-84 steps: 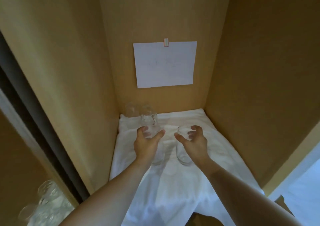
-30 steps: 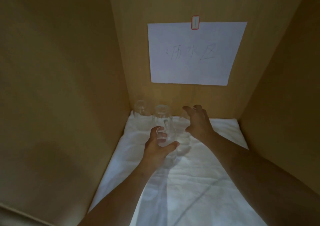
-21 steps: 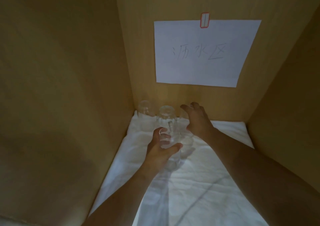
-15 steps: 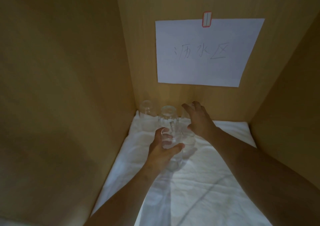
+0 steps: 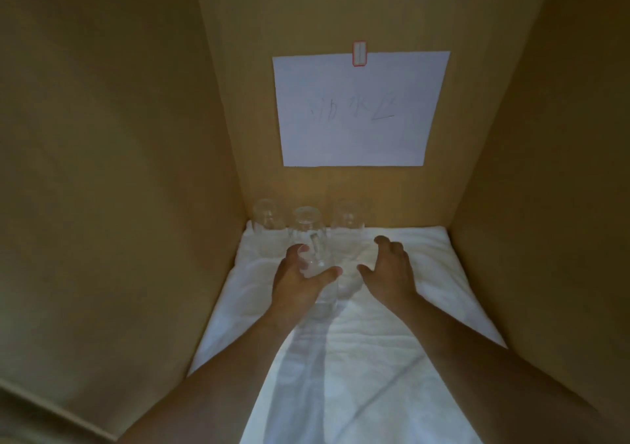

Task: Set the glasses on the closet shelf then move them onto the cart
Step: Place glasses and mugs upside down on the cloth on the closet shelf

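Observation:
Inside the wooden closet, a white towel (image 5: 392, 324) covers the shelf. Three clear glasses stand in a row against the back wall: one in the left corner (image 5: 265, 218), one in the middle (image 5: 308, 229) and one to the right (image 5: 347, 220). My left hand (image 5: 296, 281) grips another clear glass (image 5: 318, 283) just in front of the row, its base low over the towel. My right hand (image 5: 390, 268) hovers to the right of it, fingers spread and holding nothing, a little in front of the right glass.
A white paper sheet (image 5: 358, 109) with handwritten characters is clipped to the back wall. Wooden side walls (image 5: 119, 171) close in the shelf on the left and right. Bare towel stretches along the right side and toward the front.
My right hand let go of the glass it set at the back and drew away toward me, opening. My left hand still holds its glass at about the same spot.

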A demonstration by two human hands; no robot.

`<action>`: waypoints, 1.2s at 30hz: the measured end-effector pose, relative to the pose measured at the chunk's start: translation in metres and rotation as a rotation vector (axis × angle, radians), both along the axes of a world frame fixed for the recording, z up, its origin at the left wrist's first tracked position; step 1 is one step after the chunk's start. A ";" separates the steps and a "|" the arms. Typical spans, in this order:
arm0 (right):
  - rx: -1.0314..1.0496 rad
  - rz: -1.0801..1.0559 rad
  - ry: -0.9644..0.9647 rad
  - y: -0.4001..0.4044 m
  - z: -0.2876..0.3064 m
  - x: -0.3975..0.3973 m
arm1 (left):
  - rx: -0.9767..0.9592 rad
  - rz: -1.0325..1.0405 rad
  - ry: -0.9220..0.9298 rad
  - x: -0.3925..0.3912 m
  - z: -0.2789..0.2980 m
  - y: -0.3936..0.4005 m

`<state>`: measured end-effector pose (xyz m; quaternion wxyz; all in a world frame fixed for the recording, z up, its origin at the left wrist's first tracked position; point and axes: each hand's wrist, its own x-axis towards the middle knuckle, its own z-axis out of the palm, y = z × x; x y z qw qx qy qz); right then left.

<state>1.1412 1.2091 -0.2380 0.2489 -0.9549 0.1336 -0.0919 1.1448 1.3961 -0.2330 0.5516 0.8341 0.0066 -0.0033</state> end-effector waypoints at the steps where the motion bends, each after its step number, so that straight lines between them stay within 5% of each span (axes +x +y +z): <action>1: 0.037 -0.017 0.022 -0.001 -0.001 -0.005 | 0.032 0.015 -0.004 0.000 0.003 -0.002; 7: 0.284 0.050 0.296 -0.001 0.006 -0.028 | -0.103 0.068 -0.084 -0.012 0.028 -0.016; 12: 0.947 -0.132 0.407 -0.001 0.029 -0.052 | -0.262 0.032 -0.140 -0.023 0.056 -0.029; 16: 1.599 -0.069 0.280 -0.012 0.029 -0.062 | -0.309 -0.058 -0.115 -0.032 0.066 -0.040; 19: 1.837 -0.029 0.140 -0.018 0.030 -0.059 | -0.290 -0.166 -0.098 -0.039 0.069 -0.046; 24: 1.722 -0.121 0.047 -0.031 0.045 -0.063 | -0.159 -0.209 -0.108 -0.037 0.066 -0.042; 32: 1.096 -0.273 -0.101 -0.056 0.048 -0.048 | 0.322 -0.136 -0.141 -0.023 0.046 -0.021; 36: 0.625 -0.207 -0.181 -0.058 0.041 -0.031 | 0.503 -0.194 -0.167 -0.020 0.037 -0.013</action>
